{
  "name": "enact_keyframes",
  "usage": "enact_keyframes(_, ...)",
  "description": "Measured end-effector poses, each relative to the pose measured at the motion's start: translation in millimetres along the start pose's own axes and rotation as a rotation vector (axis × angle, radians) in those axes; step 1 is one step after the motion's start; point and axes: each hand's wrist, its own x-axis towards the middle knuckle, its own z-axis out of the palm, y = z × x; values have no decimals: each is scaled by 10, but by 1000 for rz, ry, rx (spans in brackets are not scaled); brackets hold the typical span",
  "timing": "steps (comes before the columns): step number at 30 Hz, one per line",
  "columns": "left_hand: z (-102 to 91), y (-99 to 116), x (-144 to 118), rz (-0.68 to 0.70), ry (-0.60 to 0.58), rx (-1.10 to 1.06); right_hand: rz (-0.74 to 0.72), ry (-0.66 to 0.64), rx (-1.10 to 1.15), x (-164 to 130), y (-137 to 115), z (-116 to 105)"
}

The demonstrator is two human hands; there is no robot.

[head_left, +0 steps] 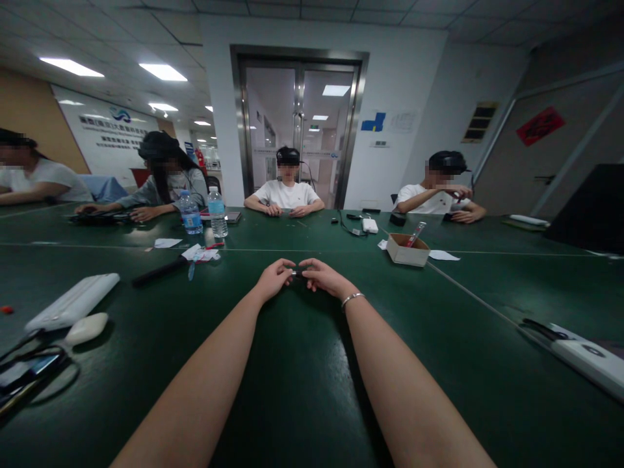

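**Across the green surface: both hands meet on one tiny part**

Across the wide dark green surface I see four other people seated along the far edge, in front of a glass double door. Nearer, at my left, lies a long white case with a pale oval piece just beside it; at my right edge sits a white device. Farther out stand two water bottles side by side, and right of centre an open cardboard box holds a red-tipped tool leaning up out of it.

My forearms stretch forward, a bracelet on the right wrist. My left hand and right hand meet fingertip to fingertip just above the surface, at its middle. Each grip is pressed together, pinching one end of a small dark part between them; I cannot tell what the part is.
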Motion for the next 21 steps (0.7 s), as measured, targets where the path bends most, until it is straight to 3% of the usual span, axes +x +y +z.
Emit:
enact_keyframes(8,-14,-45,3,-44,-37,153,-56,-54,-52,-5,29,-31)
enact_keyframes(21,-11,-58,11,-16,14,109,-36,-47,-10,9,68,-41)
